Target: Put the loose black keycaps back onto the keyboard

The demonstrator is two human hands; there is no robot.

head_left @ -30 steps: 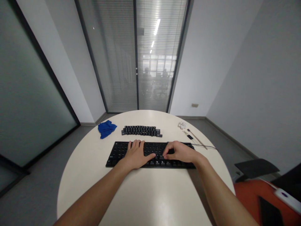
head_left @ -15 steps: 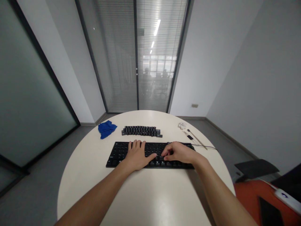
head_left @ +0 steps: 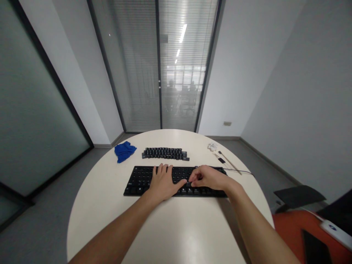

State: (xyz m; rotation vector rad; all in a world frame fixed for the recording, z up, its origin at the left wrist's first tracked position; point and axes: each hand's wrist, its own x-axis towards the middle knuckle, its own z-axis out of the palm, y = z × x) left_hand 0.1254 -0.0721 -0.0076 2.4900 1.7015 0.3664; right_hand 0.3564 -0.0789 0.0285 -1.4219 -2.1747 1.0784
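- Lying on the bench (head_left: 187,220): black keyboard (head_left: 137,179), middle and right stretch partly hidden.
- Left hand (head_left: 164,183): spread over the keyboard's middle, grasping nothing visible.
- Right hand (head_left: 207,178): fingers curled over the keyboard's right half; whether they pinch anything, cannot tell.
- Loose keycaps (head_left: 165,153): rows beyond the keyboard, legends unreadable.
- Crumpled blue cloth (head_left: 124,151): beyond the keyboard's left end.
- White item (head_left: 212,146): beyond its right end, indistinct.
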